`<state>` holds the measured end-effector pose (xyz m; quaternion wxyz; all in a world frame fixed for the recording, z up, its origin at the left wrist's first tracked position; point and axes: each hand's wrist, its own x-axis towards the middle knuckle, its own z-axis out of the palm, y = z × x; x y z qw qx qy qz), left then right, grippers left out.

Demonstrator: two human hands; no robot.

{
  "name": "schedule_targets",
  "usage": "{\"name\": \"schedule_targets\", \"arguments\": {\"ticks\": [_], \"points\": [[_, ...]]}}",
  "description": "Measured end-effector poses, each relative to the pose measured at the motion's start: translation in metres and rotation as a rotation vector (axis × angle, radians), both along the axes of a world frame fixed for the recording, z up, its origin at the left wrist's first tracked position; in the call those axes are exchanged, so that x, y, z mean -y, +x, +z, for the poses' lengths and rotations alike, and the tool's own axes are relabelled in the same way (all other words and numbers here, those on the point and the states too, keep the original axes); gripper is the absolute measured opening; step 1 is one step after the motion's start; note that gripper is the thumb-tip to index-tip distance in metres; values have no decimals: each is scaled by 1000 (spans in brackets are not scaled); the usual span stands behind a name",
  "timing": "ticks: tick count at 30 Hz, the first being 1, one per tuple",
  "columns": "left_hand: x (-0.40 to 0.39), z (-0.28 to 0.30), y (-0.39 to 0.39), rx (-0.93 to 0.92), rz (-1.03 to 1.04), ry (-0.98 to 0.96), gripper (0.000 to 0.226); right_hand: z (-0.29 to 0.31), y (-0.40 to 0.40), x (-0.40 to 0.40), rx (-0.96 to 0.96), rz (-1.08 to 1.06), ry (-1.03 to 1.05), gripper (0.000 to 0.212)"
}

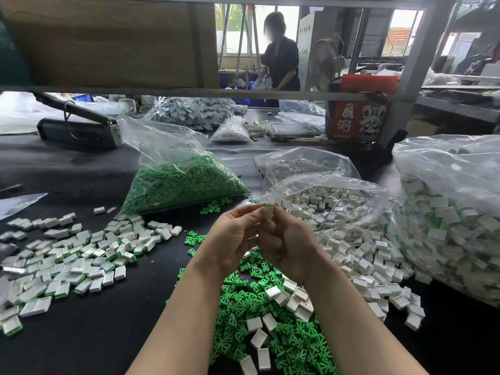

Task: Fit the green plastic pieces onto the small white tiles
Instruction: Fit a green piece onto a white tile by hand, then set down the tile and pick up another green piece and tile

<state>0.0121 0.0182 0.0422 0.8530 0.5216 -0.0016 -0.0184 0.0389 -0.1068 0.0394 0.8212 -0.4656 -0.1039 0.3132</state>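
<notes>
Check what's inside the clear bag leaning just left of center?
The clear bag holds loose green plastic pieces and one small white item near the top. Anything buried deeper is hidden.

Two large white Chinese characters, 國潮, are printed one above the other on the red box (359, 115) at the back of the tabletop, beside a lion-dance head drawing. Smaller marks beneath them cannot be read. No other text is legible.
</notes>
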Motion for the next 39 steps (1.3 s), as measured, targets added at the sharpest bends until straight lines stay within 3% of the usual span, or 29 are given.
{"name": "schedule_targets", "arguments": {"ticks": [5, 9, 12, 15, 17, 20, 23, 28, 32, 35, 37, 39], "points": [[-3, 0, 0, 40, -14, 6, 14, 2, -1, 0, 28, -16, -20, 52], [-16, 0, 1, 35, 121, 80, 29, 1, 0, 6, 138, -53, -197, 53], [-45, -6, -1, 25, 405, 371, 18, -1, 4, 13, 150, -134, -305, 48], [-86, -25, -11, -33, 826, 894, 6, -3, 7, 19, 258, -235, -480, 43], [-110, -39, -22, -148, 998, 1176, 8, -5, 8, 20, 373, -282, -623, 40], [-128, -51, -31, -322, 1093, 1340, 10, -8, 7, 19, 529, -299, -789, 32], [-129, -53, -34, -367, 1136, 1464, 15, -8, 8, 20, 648, -304, -903, 24], [-131, -54, -38, -536, 1130, 1513, 22, -7, 7, 21, 867, -227, -1112, 13], [-124, -47, -34, -600, 1077, 1576, 29, -11, 4, 11, 974, -112, -1223, 19], [-105, -31, -26, -256, 988, 1571, 23, -19, 5, 5, 1119, -142, -1366, 10], [-86, -19, -20, -48, 717, 1360, 11, -24, 6, 1, 1173, -154, -1462, 22], [-63, -10, -14, -56, 378, 1212, 8, -28, 7, -1, 1193, -173, -1539, 31]]}}
